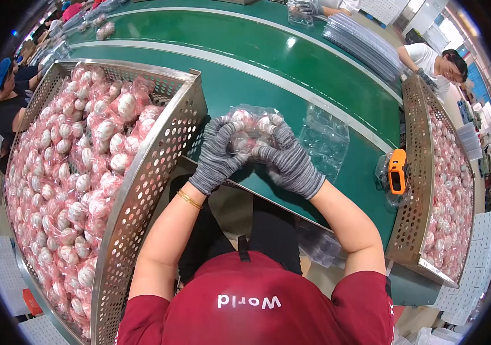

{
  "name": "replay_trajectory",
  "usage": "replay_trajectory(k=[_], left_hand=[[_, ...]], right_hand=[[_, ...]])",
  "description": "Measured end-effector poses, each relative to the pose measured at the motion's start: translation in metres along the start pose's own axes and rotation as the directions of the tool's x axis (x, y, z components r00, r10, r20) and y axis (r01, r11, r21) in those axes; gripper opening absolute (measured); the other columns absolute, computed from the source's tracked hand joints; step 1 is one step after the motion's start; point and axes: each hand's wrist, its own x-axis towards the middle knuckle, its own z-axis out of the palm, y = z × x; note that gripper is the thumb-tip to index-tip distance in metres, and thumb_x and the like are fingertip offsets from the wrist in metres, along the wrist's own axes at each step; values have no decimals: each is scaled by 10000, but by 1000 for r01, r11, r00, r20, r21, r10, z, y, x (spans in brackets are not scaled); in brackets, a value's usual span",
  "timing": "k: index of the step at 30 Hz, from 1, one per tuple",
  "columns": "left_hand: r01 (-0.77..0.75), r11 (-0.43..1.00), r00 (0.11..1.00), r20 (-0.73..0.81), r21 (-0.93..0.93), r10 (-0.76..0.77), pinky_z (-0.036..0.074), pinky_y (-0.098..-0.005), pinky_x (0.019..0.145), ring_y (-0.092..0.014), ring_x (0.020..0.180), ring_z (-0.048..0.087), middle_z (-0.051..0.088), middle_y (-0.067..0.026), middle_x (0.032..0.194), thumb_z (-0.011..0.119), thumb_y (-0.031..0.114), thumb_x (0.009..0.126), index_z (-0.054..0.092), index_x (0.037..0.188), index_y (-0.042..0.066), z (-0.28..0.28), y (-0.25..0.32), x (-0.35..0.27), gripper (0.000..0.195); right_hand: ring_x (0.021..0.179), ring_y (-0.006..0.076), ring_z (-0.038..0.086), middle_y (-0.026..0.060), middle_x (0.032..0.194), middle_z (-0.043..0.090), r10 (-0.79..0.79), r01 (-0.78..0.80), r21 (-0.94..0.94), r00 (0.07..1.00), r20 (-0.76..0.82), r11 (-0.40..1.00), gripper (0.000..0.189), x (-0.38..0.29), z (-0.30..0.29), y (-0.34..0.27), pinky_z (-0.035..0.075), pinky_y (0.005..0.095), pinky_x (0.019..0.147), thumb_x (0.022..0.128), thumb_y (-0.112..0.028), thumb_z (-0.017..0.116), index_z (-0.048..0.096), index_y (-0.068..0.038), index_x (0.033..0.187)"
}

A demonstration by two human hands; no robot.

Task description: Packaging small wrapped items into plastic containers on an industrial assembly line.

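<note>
My left hand (216,157) and my right hand (289,161) wear grey knit gloves. Between them they grip a clear plastic pack (250,125) at the edge of a green work surface (267,189). Several white, egg-shaped items in pink-tinted film sit in the pack; my fingers hide its sides. Just right of my right hand lies a clear plastic tray (325,140). To my left stands a perforated metal crate (152,161), full of film-wrapped eggs (68,254).
A green conveyor belt (245,41) crosses ahead. An orange device (397,171) rests by a second perforated crate (411,181) of wrapped eggs at right. Stacked clear trays (364,41) lie beyond the belt. Co-workers (437,71) are at the right, left and far side.
</note>
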Motion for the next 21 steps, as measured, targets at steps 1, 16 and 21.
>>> replay_trajectory(k=[1, 16, 21], left_hand=[[12, 1000, 1000, -20, 1, -12, 428, -412, 929, -318, 1076, 473, 473, -140, 1141, 779, 162, 604, 530, 1155, 101, 0, 1, -1, 607], [364, 902, 908, 302, -231, -289, 473, -359, 913, -206, 1119, 516, 500, -165, 1226, 777, 211, 734, 385, 1323, 33, -12, -13, 67, 729], [816, 387, 542, 335, -430, -771, 507, -284, 745, -152, 872, 569, 568, -103, 1033, 567, 333, 917, 518, 1200, 39, -11, -20, 51, 411]], right_hand=[[1147, 407, 461, 189, 1178, 516, -60, 60, -7, 998, -16, 998, 316, 1, 1, -1, 359, 497, 1009, 740, -131, 669, 604, -100, 1048], [1039, 338, 559, 213, 1115, 587, 57, 20, -428, 985, 166, 903, 388, 54, -1, 57, 425, 421, 935, 776, -276, 565, 600, 0, 1046], [1021, 318, 565, 183, 1079, 600, 13, 66, -401, 982, 191, 914, 349, 49, -9, 47, 442, 415, 905, 765, -280, 593, 619, -20, 997]])
